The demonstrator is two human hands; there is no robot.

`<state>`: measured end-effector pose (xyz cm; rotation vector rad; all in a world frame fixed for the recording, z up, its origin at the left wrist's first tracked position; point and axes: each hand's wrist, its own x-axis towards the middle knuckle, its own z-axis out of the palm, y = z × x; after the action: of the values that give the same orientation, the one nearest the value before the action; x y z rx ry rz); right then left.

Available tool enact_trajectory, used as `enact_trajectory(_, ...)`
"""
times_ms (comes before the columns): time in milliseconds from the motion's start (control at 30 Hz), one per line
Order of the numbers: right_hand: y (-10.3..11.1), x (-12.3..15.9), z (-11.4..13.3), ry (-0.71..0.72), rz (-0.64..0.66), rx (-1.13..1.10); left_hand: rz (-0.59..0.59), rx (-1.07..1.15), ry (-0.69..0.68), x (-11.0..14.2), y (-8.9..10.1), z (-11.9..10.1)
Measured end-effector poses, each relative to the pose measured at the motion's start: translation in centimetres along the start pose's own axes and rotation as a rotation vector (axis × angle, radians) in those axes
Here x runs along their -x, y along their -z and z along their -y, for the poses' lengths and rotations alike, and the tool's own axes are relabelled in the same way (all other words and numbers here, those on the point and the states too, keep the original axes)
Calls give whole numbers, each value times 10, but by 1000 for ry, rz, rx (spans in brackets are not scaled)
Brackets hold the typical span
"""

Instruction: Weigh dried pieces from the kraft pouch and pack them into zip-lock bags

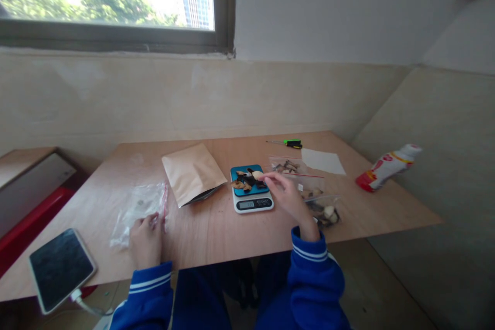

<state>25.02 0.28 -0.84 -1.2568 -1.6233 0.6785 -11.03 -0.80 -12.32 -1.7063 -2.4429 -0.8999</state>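
Note:
My right hand [284, 193] reaches over a small white digital kitchen scale [242, 205] with a blue top. Its fingertips are closed at a pale dried piece [256, 175], at the edge of a heap of brown and black dried pieces [243, 184], perhaps mushrooms, on the scale. The digits on the display are too small to read. At the left, my left hand [146, 237] lies with curled fingers on the near edge of clear plastic zip bags [141, 203], seemingly pinching it. A brown kraft paper pouch [193, 172] lies between the bags and the scale.
Right of the scale lie several zip bags of dried pieces [327, 212], partly behind my right arm. Behind them are screwdrivers [292, 143] and white paper [323, 161]. A red-and-white bottle [386, 169] stands at the right. A plugged-in tablet [62, 268] lies at the front left edge.

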Motion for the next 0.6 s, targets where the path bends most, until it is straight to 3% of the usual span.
enact_trajectory(200,-5,38,-20,-136,-77,-95,24,123,82,-8,9,0)
enact_trajectory(300,0,41,-17,-137,-125,-86,-118,171,124,-5,22,-13)
enact_trajectory(367,-1,41,-13,-135,-123,-113,-261,227,118,2,34,-31)
enact_trajectory(433,-9,40,-6,-139,-70,-166,-327,324,81,11,45,-56)
enact_trajectory(600,-61,46,22,-160,181,-321,-204,636,-128,43,52,-118)
